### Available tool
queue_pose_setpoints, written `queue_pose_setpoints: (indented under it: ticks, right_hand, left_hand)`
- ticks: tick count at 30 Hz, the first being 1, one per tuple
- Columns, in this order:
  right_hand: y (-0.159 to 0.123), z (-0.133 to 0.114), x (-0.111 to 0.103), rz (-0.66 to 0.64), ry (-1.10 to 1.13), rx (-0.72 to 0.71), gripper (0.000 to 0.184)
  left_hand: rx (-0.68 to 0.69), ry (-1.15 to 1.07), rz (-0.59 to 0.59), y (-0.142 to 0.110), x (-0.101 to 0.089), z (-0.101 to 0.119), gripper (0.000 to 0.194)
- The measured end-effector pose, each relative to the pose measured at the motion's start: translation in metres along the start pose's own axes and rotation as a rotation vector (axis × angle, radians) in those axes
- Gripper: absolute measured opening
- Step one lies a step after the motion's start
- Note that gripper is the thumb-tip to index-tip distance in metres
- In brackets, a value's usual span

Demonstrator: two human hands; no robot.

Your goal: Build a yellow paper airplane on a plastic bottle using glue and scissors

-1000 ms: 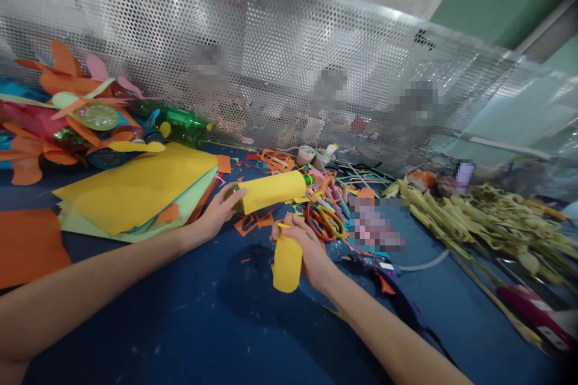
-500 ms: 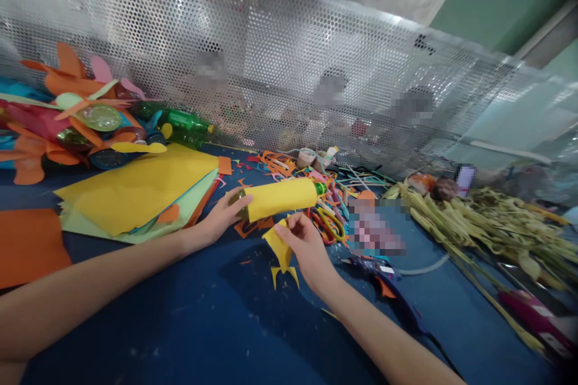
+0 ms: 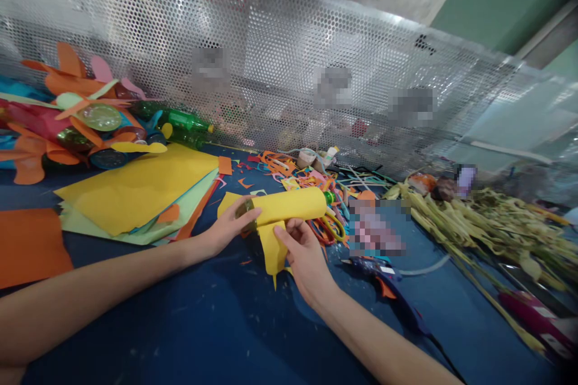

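Note:
My left hand (image 3: 232, 222) is closed round the base end of a green plastic bottle (image 3: 293, 204) that is wrapped in yellow sheet. The bottle lies sideways just above the table, its green cap pointing right. Between the thumb and fingers of my right hand (image 3: 307, 255) is a cut yellow piece (image 3: 273, 249) with pointed tips hanging down. Its upper edge sits right at the lower side of the wrapped bottle; whether they touch I cannot tell. Another yellow piece (image 3: 226, 203) shows behind my left hand.
A blue glue gun (image 3: 383, 274) lies right of my right hand. Scissors (image 3: 333, 225) and coloured scraps (image 3: 280, 165) spread behind the bottle. Yellow sheets (image 3: 144, 189) and finished bottle shapes (image 3: 90, 126) are left. Dried husks (image 3: 487, 222) lie right. A perforated metal screen (image 3: 289, 66) stands behind.
The wrapped bottle has moved slightly right and toward me. My right hand has brought the cut yellow piece against or close to its underside. Another yellow piece now shows behind my left hand.

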State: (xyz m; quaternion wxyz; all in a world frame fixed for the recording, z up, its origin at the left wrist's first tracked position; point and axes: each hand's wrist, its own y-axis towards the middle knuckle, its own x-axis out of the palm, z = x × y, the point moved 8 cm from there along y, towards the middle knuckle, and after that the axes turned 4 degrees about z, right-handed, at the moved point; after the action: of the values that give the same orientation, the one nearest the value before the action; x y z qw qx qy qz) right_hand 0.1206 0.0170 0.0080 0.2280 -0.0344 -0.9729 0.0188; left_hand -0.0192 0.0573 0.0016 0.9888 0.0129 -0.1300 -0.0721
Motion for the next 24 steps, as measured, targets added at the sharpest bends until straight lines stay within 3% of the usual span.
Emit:
queue_pose_setpoints:
  ticks: [6, 16, 24]
  right_hand:
    - [0.001, -0.008, 0.000, -0.008, 0.013, -0.092, 0.037]
    - [0.002, -0.006, 0.001, -0.028, 0.025, -0.080, 0.037]
    - [0.001, -0.012, -0.004, 0.021, -0.014, -0.076, 0.035]
  left_hand:
    - [-0.001, -0.013, 0.019, -0.001, -0.001, 0.000, 0.046]
    - [-0.002, 0.008, 0.009, -0.001, 0.000, 0.001, 0.046]
    - [-0.031, -0.231, 0.108, 0.006, -0.011, -0.002, 0.039]
